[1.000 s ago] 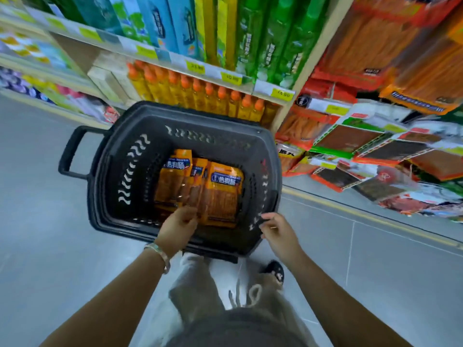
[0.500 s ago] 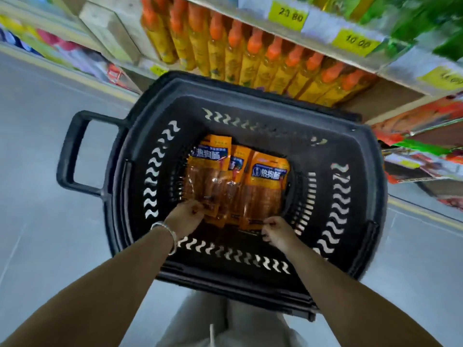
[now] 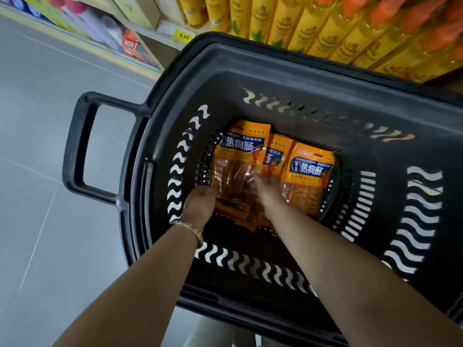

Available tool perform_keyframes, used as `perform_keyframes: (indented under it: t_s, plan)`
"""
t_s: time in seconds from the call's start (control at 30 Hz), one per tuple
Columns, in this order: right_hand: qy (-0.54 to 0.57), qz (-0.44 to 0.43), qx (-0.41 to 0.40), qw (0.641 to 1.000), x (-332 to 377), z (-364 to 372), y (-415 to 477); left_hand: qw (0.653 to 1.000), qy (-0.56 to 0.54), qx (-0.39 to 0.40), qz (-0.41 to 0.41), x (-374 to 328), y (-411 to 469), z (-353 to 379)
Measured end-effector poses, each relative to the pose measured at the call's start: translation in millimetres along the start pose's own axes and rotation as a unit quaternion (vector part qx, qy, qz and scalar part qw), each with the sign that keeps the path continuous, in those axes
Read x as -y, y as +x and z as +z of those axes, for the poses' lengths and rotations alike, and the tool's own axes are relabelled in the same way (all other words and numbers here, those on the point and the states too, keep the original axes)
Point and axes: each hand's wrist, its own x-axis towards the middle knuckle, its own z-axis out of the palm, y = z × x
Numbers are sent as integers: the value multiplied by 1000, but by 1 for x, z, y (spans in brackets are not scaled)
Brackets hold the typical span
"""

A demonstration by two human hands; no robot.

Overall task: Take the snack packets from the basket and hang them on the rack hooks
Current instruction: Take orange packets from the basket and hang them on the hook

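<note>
**Q:** What does the head camera show, looking down?

**A:** A black plastic basket [image 3: 275, 61] fills most of the view. Its walls are pierced with wavy slots, and a loop handle [image 3: 72, 146] sticks out on the left. It stands on a grey tiled floor [image 3: 50, 121].

**Q:** Where are the snack packets?

**A:** The snack packets [image 3: 240, 156] lie flat on the basket's bottom. They are orange with blue labels and overlap side by side. One is on the left, a middle packet [image 3: 278, 151] is partly covered, and a right packet [image 3: 310, 171] lies beside it. More orange edges show beneath them, nearer the person.

**Q:** And the hands?

**A:** Both bare arms reach into the basket. The left hand [image 3: 200, 204] is at the lower left edge of the left packet, knuckles up. Its fingers fold down out of sight, so I cannot tell whether they grip anything. A thin bracelet [image 3: 190, 227] circles that wrist. The right hand [image 3: 265, 194] lies over the packets, between the left and middle ones. It is blurred. The fingers seem to point forward, but I cannot tell whether they hold a packet.

**Q:** Anything behind the basket?

**A:** Rows of yellow bottles [image 3: 313, 33] with orange caps, and a yellow price tag [image 3: 184, 36] reading 9.90.
</note>
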Motion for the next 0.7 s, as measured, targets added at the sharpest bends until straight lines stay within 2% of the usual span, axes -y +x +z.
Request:
perform_keyframes:
  t_s: [0.07,0.17,0.4,0.47,0.6,0.63,0.7]
  plan:
    - [17,13,4,1000,2,4,1,999,28,-18,17,-2,-3,-1]
    - [54,-26,11,998,2,3,-4,995,55,-45,63,-5,-8,-1]
    - [170,-37,2,985,-11,-42,-38,995,14,-51,86,-6,-18,2]
    - [205,-38,15,978,-16,-57,-49,997,2,-19,72,-8,-21,3]
    - [253,-49,103,961,-17,-67,-59,987,-97,131,17,-17,-28,2]
    - [249,-43,116,961,-16,-66,-58,985,-107,133,32,-19,-28,2]
    - [218,-32,123,968,-11,-64,-55,990,-96,82,67,-20,-27,2]
